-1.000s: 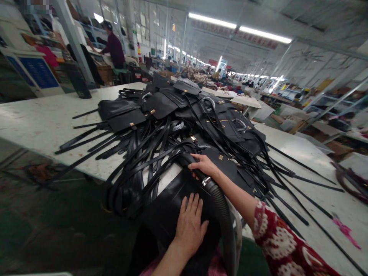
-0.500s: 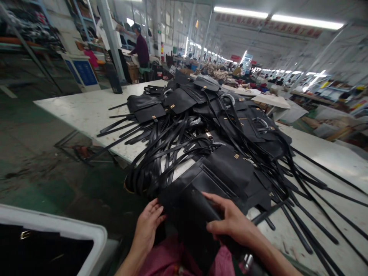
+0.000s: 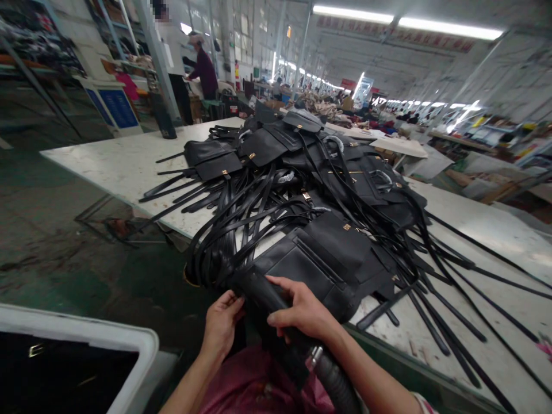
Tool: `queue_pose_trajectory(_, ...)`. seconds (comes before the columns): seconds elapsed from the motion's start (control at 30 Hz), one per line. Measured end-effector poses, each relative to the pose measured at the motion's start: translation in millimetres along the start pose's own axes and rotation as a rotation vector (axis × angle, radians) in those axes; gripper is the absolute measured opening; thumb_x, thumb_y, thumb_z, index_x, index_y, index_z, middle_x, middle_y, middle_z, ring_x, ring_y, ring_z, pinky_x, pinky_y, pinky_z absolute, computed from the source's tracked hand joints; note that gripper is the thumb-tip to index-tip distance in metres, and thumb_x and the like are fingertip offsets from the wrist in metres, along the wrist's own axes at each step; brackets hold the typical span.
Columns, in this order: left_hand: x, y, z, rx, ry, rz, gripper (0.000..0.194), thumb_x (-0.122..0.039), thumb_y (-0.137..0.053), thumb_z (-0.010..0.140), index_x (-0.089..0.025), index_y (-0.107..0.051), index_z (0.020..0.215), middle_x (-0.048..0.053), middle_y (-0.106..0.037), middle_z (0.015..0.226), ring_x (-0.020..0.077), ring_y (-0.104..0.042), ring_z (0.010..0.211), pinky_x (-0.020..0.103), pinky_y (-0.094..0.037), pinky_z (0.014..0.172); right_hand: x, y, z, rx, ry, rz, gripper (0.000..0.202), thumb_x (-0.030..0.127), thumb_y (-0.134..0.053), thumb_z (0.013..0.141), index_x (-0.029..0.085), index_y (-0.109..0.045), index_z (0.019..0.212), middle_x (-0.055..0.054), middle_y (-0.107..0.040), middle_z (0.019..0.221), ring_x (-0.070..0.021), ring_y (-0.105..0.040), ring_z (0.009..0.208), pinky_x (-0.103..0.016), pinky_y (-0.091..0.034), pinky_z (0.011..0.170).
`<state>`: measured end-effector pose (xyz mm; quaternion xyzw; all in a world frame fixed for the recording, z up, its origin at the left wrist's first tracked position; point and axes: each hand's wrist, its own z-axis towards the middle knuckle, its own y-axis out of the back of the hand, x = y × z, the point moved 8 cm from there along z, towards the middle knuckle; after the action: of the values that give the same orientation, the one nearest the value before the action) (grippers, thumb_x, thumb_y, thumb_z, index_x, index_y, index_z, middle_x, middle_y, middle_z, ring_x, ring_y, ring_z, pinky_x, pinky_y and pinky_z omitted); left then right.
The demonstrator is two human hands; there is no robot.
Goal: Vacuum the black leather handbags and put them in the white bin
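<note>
My right hand (image 3: pixel 297 307) is wrapped round a black tube-like nozzle (image 3: pixel 263 290), whose ribbed hose (image 3: pixel 334 376) runs down toward my lap. My left hand (image 3: pixel 222 325) pinches the edge of a dark leather piece just left of the nozzle tip. That piece hangs over my lap and is mostly hidden. Beyond my hands a flat black leather bag (image 3: pixel 314 264) with a gold clasp lies at the table's near edge. Long black straps (image 3: pixel 215 247) bunch up behind my left hand.
More black bags (image 3: pixel 267 146) and straps are heaped on the white table (image 3: pixel 95 149). A white-rimmed bin (image 3: pixel 146 339) holding dark pieces stands at lower left. Two people work at the back left, near a metal post (image 3: pixel 157 63).
My right hand and the nozzle have moved left, close to my left hand. The left fingers have closed in on the leather edge. The view has shifted slightly.
</note>
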<state>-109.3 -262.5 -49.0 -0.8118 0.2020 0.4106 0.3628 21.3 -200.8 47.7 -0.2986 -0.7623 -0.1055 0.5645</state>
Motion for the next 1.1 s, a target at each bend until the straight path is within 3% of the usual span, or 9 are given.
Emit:
queue_pose_trajectory(0.13,-2,-9.3,-3,0.015,-0.024,0.008,0.025,-0.023,-0.072,0.057,-0.014,-0.061,0.077,-0.001,-0.063,0.073,0.0103,-0.057,0.066,0.021,-0.047,0.061,21,10,-2,-0.083,0.099,0.027,0.077,0.021,-0.071,0.060,0.024,-0.037,0.129,0.001,-0.059,0.078,-0.0082,-0.052,0.044,-0.019,-0.044,0.037)
queue_pose_trajectory(0.23,8,-10.7,-10,0.008,0.053,0.013,0.032,-0.025,-0.070,0.060,-0.017,-0.059,0.089,0.000,-0.065,0.084,0.0123,-0.059,0.071,0.023,-0.049,0.062,35,35,-23,-0.226,0.177,0.076,0.077,0.020,-0.071,0.061,0.024,-0.036,0.130,0.001,-0.058,0.075,-0.0091,-0.053,0.046,-0.019,-0.045,0.039)
queue_pose_trajectory(0.4,63,-34.9,-56,0.231,0.352,0.021,0.031,-0.029,-0.065,0.067,-0.017,-0.058,0.094,0.006,-0.065,0.090,0.0182,-0.062,0.075,0.034,-0.051,0.068,18,73,-71,-0.378,0.146,0.077,0.079,0.017,-0.070,0.061,0.022,-0.034,0.130,0.002,-0.059,0.072,-0.0100,-0.053,0.046,-0.020,-0.045,0.040)
queue_pose_trajectory(0.53,100,-56.2,-95,0.397,0.556,0.078,0.027,-0.030,-0.068,0.064,-0.011,-0.063,0.083,0.010,-0.066,0.080,0.0188,-0.061,0.068,0.034,-0.050,0.066,-14,84,-111,-0.447,0.062,0.108,0.080,0.017,-0.071,0.059,0.021,-0.035,0.130,0.001,-0.060,0.077,-0.0096,-0.053,0.049,-0.019,-0.044,0.042)
queue_pose_trajectory(0.73,93,-67.8,-96,0.360,0.485,0.184,0.032,-0.031,-0.073,0.056,-0.009,-0.067,0.079,0.011,-0.067,0.075,0.0188,-0.060,0.061,0.032,-0.049,0.060,-46,66,-174,-0.413,-0.076,0.195,0.076,0.015,-0.071,0.058,0.026,-0.040,0.127,0.003,-0.059,0.078,-0.0088,-0.052,0.051,-0.018,-0.042,0.046)
queue_pose_trajectory(0.83,89,-69.3,-95,0.315,0.466,0.191,0.035,-0.032,-0.074,0.052,-0.009,-0.067,0.078,0.011,-0.067,0.074,0.0200,-0.061,0.060,0.032,-0.049,0.058,-62,48,-195,-0.320,-0.134,0.284,0.075,0.014,-0.072,0.054,0.025,-0.046,0.123,0.000,-0.061,0.091,-0.0138,-0.057,0.072,-0.021,-0.046,0.063)
queue_pose_trajectory(0.93,89,-71.9,-96,0.297,0.444,0.163,0.037,-0.032,-0.075,0.051,-0.010,-0.066,0.079,0.010,-0.067,0.074,0.0210,-0.061,0.061,0.032,-0.050,0.057,-72,40,-200,-0.278,-0.126,0.337,0.074,0.018,-0.074,0.051,0.022,-0.050,0.121,-0.002,-0.061,0.098,-0.0208,-0.055,0.091,-0.029,-0.042,0.082)
queue_pose_trajectory(1.0,90,-72.5,-97,0.280,0.431,0.149,0.037,-0.032,-0.075,0.051,-0.010,-0.066,0.079,0.010,-0.067,0.073,0.0209,-0.062,0.061,0.032,-0.050,0.056,-75,43,-194,-0.304,-0.115,0.327,0.075,0.021,-0.075,0.050,0.021,-0.050,0.121,-0.002,-0.061,0.094,-0.0209,-0.056,0.085,-0.030,-0.044,0.079)
queue_pose_trajectory(1.1,92,-74.3,-99,0.295,0.432,0.139,0.035,-0.030,-0.075,0.053,-0.010,-0.066,0.080,0.010,-0.068,0.075,0.0196,-0.062,0.062,0.031,-0.051,0.058,-67,58,-183,-0.404,-0.058,0.303,0.079,0.024,-0.075,0.053,0.023,-0.044,0.125,-0.001,-0.060,0.083,-0.0148,-0.055,0.062,-0.025,-0.047,0.059)
